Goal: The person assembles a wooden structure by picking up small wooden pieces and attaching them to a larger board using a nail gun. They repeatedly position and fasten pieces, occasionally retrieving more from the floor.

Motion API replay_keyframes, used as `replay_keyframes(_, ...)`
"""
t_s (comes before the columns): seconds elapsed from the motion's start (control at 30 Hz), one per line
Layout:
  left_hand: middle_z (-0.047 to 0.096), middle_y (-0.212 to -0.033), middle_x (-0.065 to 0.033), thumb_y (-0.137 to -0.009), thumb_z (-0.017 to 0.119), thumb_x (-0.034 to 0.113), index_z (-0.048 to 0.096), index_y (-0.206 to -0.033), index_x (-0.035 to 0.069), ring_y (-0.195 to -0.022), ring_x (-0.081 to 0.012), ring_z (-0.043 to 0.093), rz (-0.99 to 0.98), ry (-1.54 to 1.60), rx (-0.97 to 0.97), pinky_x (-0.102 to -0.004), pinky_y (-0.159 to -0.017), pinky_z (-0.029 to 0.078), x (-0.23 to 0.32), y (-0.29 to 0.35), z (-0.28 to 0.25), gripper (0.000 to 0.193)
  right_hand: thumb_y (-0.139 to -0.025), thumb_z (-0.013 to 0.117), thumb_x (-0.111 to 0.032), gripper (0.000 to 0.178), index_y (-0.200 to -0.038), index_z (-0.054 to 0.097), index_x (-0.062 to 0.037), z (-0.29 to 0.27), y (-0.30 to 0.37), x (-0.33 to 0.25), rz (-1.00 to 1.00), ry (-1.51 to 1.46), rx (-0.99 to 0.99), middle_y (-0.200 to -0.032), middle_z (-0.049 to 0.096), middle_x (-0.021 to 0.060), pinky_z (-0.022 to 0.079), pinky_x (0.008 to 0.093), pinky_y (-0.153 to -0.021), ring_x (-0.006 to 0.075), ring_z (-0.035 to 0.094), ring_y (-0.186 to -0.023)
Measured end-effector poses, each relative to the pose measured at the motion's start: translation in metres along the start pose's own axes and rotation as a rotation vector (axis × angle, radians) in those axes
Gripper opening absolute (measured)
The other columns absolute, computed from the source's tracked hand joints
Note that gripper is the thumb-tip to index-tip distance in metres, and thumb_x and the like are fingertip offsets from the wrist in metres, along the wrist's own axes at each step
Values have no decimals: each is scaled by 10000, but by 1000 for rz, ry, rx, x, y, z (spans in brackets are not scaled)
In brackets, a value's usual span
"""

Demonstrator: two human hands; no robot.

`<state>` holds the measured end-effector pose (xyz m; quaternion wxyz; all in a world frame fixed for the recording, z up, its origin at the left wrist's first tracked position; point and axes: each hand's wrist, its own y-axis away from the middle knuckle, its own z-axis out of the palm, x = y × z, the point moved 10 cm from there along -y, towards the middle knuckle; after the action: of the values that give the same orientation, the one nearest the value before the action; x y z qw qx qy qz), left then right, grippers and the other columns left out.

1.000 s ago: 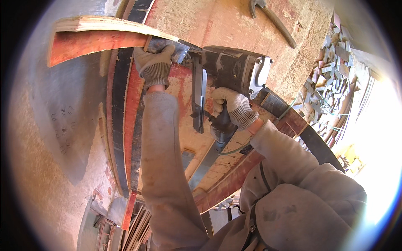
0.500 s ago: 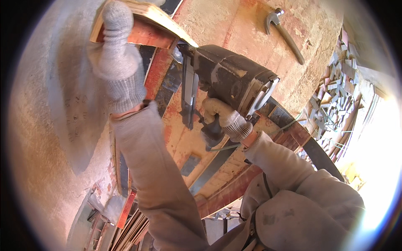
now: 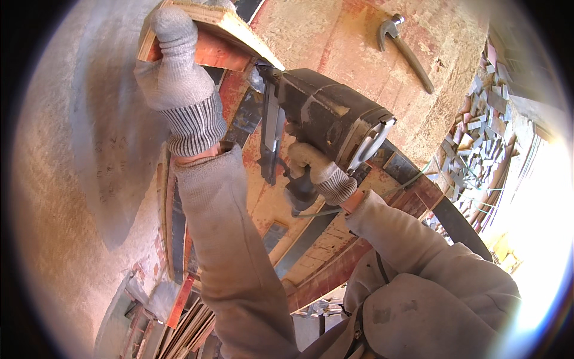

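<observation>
Both my hands wear pale knitted gloves. At the upper left, my left hand [image 3: 182, 78] grips the edge of a curved plywood piece [image 3: 222, 54], its thumb across the pale edge and its other fingers hidden behind. The piece has a reddish face. In the middle, my right hand [image 3: 317, 170] is wrapped around the handle of a dark, worn nail gun [image 3: 332, 110]. The nail gun lies tilted, its nose close to the right end of the plywood piece; whether they touch I cannot tell. A thin hose runs from below the handle.
A claw hammer [image 3: 409, 57] with a wooden handle lies on the stained board [image 3: 335, 36] at the top. Beneath my arms are reddish wood strips and dark bands. Many small offcuts [image 3: 472, 143] are heaped at the right. A rough wall-like surface [image 3: 54, 179] fills the left, and boards [image 3: 185, 326] are stacked at lower left.
My left hand and forearm have shifted slightly right and down, still on the plywood piece, which has moved a little with them. The nail gun in my right hand has barely moved.
</observation>
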<state>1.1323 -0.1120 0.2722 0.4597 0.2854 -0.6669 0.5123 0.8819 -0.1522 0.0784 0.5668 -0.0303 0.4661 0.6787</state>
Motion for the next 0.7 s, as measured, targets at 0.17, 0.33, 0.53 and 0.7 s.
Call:
replay_keyframes(0.17, 742, -1028, -192, -960, 640, 609, 683, -1159, -92, -928, -272, 732, -6, 37, 12, -382, -875, 611, -1, -7, 0, 730, -1021, 539, -155, 270, -771, 549, -54, 2, 2, -10, 39, 185, -64, -684, 518, 40, 466, 314, -657, 155, 523, -646)
replay_keyframes(0.33, 747, -1026, -171, -972, 701, 504, 692, -1161, -75, -941, -255, 724, 10, 139, -6, -363, -905, 592, 14, -4, 13, 609, -987, 539, -118, 257, -743, 561, -38, -9, 13, -11, 101, 99, -91, -643, 512, 43, 469, 321, -668, 161, 525, -651)
replay_keyframes(0.53, 732, -1063, -128, -993, 653, 417, 676, -1161, -25, -973, -223, 689, -155, -166, 244, -363, -884, 550, 30, 24, -11, 473, -1007, 503, -152, 300, -742, 562, -26, 5, 44, -51, -215, 184, -283, -754, 568, 64, 477, 310, -707, 174, 536, -673)
replay_keyframes(0.7, 758, -1008, -72, -967, 752, 266, 745, -1062, -10, -923, -165, 703, -358, -389, 542, -319, -846, 563, 11, 206, -51, 292, -969, 553, -48, 104, -910, 629, -9, -8, 116, -144, -508, 372, -281, -828, 635, 59, 516, 316, -692, 169, 612, -740)
